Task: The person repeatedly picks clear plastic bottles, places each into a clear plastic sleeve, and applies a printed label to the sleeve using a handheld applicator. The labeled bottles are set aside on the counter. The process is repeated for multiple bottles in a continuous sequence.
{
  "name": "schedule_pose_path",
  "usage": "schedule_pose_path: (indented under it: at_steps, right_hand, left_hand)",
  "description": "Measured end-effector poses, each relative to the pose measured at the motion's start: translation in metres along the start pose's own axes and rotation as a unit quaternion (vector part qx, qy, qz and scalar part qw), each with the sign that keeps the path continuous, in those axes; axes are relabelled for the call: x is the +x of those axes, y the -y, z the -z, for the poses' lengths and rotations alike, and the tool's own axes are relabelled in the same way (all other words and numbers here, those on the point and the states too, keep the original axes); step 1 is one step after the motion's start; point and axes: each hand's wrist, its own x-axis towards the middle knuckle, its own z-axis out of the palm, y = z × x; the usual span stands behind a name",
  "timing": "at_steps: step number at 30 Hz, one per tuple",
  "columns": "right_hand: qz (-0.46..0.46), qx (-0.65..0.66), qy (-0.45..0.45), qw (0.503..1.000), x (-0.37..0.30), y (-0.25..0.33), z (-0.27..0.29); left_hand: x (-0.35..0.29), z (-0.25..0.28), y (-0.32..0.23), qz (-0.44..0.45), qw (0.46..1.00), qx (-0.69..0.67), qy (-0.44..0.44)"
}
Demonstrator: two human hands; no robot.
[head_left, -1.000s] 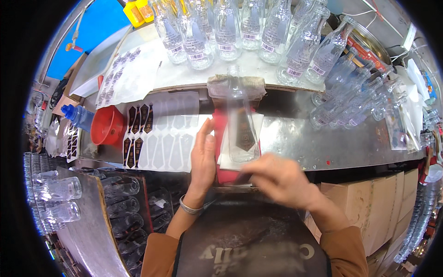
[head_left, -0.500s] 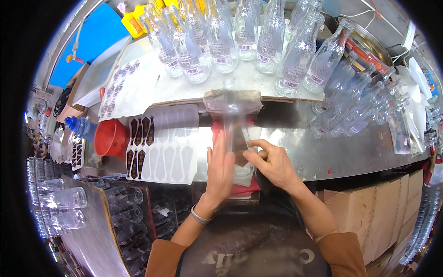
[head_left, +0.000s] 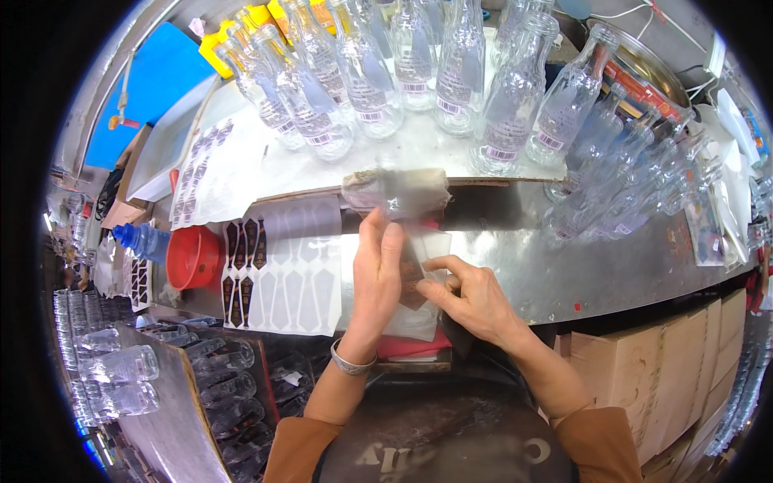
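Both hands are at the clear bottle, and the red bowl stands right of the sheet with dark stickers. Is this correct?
No: the head view shows the red bowl left of the sheet. The left hand and right hand are at the clear bottle.

Has a glass bottle (head_left: 414,291) between left hand (head_left: 377,278) and right hand (head_left: 475,299), neck over a cloth pad (head_left: 362,193). Has a label sheet (head_left: 302,294) left on the desk (head_left: 515,274), a tub (head_left: 192,259) farther left, upright bottles (head_left: 326,121) behind on a raised shelf (head_left: 394,155), and cardboard boxes (head_left: 624,362) below at right.
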Motion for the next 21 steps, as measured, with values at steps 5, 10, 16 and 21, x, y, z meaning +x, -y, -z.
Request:
schedule_pose_path:
  at_steps: [5,10,16,21]
  right_hand:
    - [0.007,0.004,0.0,1.0,0.001,-0.002,-0.001]
    - [0.009,0.01,0.003,1.0,0.0,-0.003,0.001]
    - [0.016,0.006,0.002,1.0,0.0,-0.005,0.001]
    - [0.022,-0.002,0.001,1.0,0.001,-0.006,0.001]
  left_hand:
    - [0.0,-0.003,0.001,-0.008,1.0,-0.014,-0.023]
    - [0.011,0.006,0.005,0.078,0.995,-0.056,0.025]
    - [0.022,0.002,0.003,0.097,0.994,-0.039,0.031]
    - [0.02,0.0,-0.003,0.096,0.993,-0.057,0.033]
